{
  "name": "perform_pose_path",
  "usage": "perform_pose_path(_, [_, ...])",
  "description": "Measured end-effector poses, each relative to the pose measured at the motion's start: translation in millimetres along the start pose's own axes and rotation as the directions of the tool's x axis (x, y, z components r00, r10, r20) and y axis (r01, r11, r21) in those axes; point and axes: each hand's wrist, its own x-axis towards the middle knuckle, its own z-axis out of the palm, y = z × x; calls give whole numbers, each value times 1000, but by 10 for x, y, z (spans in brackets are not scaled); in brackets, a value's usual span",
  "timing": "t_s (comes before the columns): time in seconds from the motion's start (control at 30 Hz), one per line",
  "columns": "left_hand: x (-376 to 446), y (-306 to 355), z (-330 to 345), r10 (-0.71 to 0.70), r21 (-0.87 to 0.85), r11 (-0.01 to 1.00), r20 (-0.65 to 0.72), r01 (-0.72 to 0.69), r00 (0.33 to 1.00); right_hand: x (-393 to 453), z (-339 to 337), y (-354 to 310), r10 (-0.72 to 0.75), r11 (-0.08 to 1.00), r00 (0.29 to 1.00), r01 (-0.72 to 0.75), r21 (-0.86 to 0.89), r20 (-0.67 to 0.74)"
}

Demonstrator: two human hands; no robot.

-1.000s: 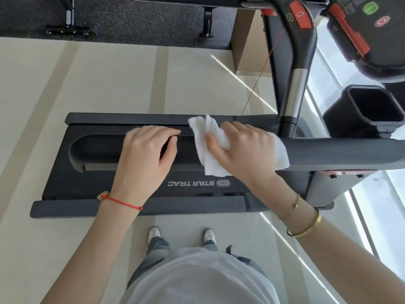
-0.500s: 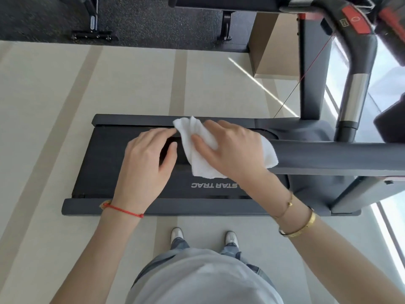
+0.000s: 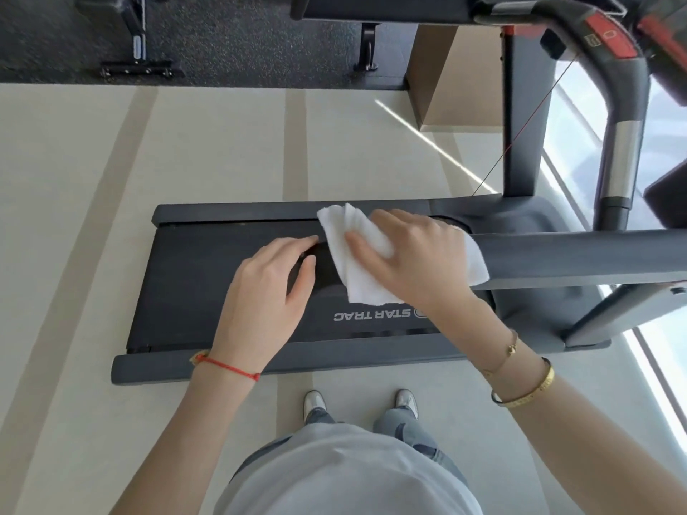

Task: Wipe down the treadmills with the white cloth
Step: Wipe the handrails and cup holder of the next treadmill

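The right hand [image 3: 416, 262] grips the white cloth [image 3: 357, 269] on the treadmill [image 3: 230, 362] handrail [image 3: 580, 258], left hand [image 3: 267, 288] resting loosely curled, so wiping looks midway, deck apparently untouched.

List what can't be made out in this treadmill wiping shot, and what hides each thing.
- Head view: the handrail end under the white cloth is covered by cloth and both hands.
- The left hand fingertips curl out of sight, so what they touch is unclear.
- The right hand hides how much cloth lies beneath it.
- The console is cut off by the top right edge.
- The belt dirt is too fine to judge.
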Motion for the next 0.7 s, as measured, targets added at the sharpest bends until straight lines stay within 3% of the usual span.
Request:
perform_pose_path(0.1, [-3, -37, -39, -4, -25, 1000, 21, 4, 1000, -168, -86, 251, -112, 994, 991, 112, -3, -76])
perform_pose_path(0.2, [6, -81, -62, 6, -37, 999, 50, -5, 999, -98, -188, 292, 93, 993, 993, -98, -73, -67])
perform_pose_path(0.3, [5, -110, -66, 22, -48, 999, 61, -19, 998, 94, -167, 82, 285, 949, 954, -268, -166, 90])
perform_pose_path(0.37, [-7, -122, -62, 42, -54, 998, 60, -39, 997, 120, -70, -126, 214, 969, 971, -196, -151, 110])
perform_pose_path(0.47, [-23, -137, -49, 65, -63, 996, 53, -61, 997, 43, 66, -327, 44, 998, 999, -45, -45, -29])
perform_pose_path(0.53, [-29, -124, -45, 60, -63, 996, 49, -57, 997, -49, 67, -223, -80, 996, 996, 82, 30, -50])
perform_pose_path(0.6, [-28, -119, -42, 56, -64, 997, 52, -53, 997, -108, -41, 6, -104, 994, 993, 106, 17, -60])
perform_pose_path(0.7, [-20, -120, -51, 46, -53, 998, 57, -43, 997, 0, -260, 243, 157, 984, 987, -153, -93, 37])
